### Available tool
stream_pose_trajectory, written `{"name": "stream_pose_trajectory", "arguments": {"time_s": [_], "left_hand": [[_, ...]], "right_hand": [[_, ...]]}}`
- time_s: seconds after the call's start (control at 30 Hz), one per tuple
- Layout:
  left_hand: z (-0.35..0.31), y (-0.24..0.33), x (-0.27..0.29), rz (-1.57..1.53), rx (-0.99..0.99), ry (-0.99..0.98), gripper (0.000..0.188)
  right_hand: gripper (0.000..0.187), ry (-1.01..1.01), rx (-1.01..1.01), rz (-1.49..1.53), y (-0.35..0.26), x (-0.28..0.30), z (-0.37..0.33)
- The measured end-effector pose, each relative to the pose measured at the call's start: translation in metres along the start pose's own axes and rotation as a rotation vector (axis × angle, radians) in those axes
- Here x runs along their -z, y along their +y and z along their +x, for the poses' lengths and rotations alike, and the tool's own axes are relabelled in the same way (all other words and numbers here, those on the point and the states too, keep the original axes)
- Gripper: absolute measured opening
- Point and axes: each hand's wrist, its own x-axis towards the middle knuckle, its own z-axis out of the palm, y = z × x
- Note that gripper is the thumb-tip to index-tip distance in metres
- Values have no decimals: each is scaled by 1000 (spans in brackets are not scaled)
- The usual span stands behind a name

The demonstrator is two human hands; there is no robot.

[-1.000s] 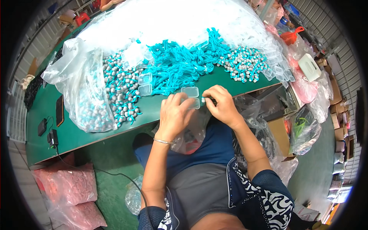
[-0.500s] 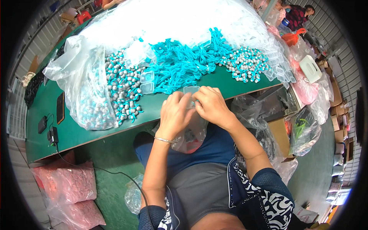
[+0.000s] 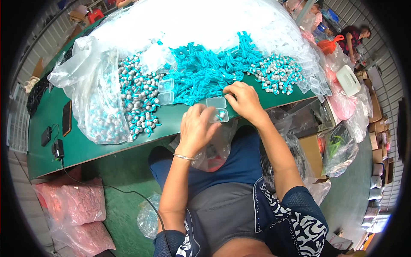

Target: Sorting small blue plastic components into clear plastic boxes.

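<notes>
Right at the near edge of the green table [image 3: 167, 121], we're laying our left hand [image 3: 196, 129] against an open clear plastic box [image 3: 216, 103] with a grey-and-teal plug [image 3: 221, 115] showing inside, fingers blurring too much to tell their grip! Farther right, we're curling our right hand [image 3: 245, 101] beside the teal cords [image 3: 205, 75], thumb and fingers narrowly apart, any hold hidden from us.

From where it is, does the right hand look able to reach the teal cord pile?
Likely yes: the right hand is close to the near edge of the teal cord pile, and nothing visible stands between them.
</notes>
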Motion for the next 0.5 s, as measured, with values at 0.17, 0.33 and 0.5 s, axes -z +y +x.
{"name": "stream_pose_trajectory", "arguments": {"time_s": [0.17, 0.33, 0.5], "left_hand": [[-1, 0, -2, 2, -13, 29, 46], [-2, -1, 0, -8, -26, 31, 44], [-1, -1, 0, -21, -38, 45, 45]], "right_hand": [[10, -17, 37, -54, -3, -11, 10], [8, -121, 4, -115, -5, -8, 18], [6, -48, -60, 57, 7, -3, 12]]}}
